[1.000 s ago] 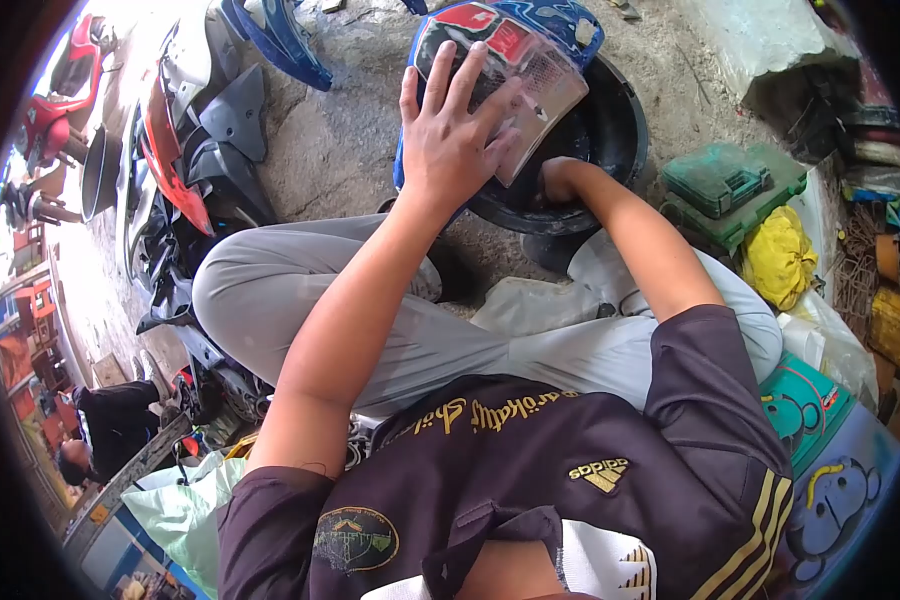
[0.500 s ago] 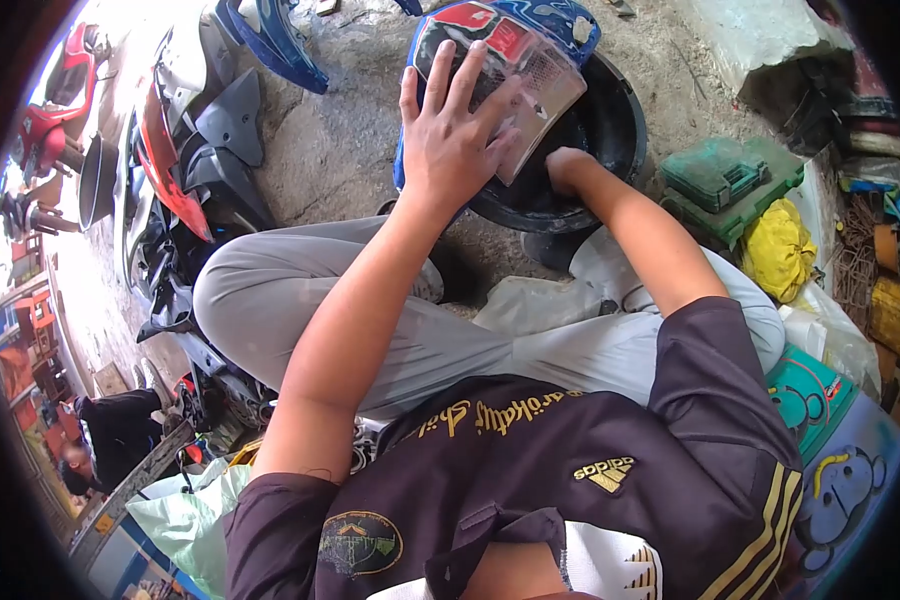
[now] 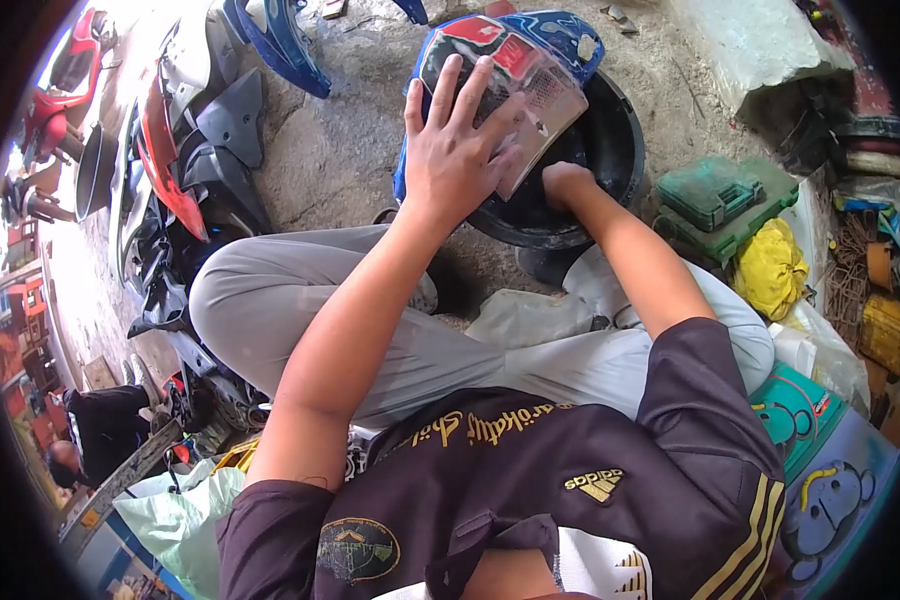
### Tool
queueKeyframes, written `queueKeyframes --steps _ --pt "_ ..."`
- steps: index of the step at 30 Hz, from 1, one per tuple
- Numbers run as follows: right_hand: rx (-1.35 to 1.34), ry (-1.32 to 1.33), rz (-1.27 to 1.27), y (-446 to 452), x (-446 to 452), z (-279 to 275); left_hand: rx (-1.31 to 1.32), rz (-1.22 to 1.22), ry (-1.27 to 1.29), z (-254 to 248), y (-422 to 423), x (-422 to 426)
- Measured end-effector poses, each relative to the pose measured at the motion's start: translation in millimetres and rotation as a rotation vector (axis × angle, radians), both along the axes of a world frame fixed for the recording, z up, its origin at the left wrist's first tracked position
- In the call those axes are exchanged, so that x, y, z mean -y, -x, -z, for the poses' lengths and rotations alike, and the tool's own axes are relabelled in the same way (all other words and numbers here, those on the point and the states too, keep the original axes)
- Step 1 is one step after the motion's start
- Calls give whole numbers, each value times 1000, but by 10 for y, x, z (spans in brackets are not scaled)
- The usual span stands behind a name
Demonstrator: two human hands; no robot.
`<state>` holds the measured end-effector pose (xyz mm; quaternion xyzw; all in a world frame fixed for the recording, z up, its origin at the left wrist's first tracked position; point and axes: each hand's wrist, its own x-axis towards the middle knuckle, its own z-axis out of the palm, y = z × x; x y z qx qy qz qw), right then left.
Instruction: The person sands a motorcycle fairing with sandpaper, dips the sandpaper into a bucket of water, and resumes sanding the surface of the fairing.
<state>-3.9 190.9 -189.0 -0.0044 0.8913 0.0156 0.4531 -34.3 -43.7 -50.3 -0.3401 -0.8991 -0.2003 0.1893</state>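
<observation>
My left hand lies with fingers spread on a blue plastic panel that has red, black and worn patches. The panel leans over the left side of a round black basin. Inside the basin is my right hand; the wrist is bent and the fingers are hidden below it, so what they hold, if anything, does not show.
Red, grey and black fairing parts pile up at the left. A blue part lies at the top. Green cases and a yellow bag are at the right. Another person is at the far lower left.
The view has shifted slightly. The panel and my left hand sit a little lower, still in contact. My right hand remains in the basin, with its wrist slightly shifted.
</observation>
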Motion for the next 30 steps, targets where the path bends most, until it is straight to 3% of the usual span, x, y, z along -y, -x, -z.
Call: queueKeyframes --steps 1,7,10,13,16,19,23,28,30 --pt "-71 -17 93 -38 14 -192 -1 -1 2 0 2 -1" --pt "-117 63 85 -30 8 -245 15 1 -7 -7 -15 1" --pt "145 262 -289 -32 -208 589 23 3 -2 -49 -22 -8" --pt "155 593 87 -42 -121 -155 15 -2 -3 -44 -6 0" --pt "54 919 504 -190 -257 -276 13 -4 -19 -41 -17 -19" --pt "62 977 790 -392 -277 -887 22 6 -45 -50 -15 -17" --pt "-81 1139 966 -724 -452 -1277 14 21 -118 -18 35 3" --pt "-43 1590 1309 -951 -377 -1592 -54 -60 -292 -78 83 7" --pt "-95 1652 1318 -904 -406 -1513 127 -195 -364 -137 50 -38"
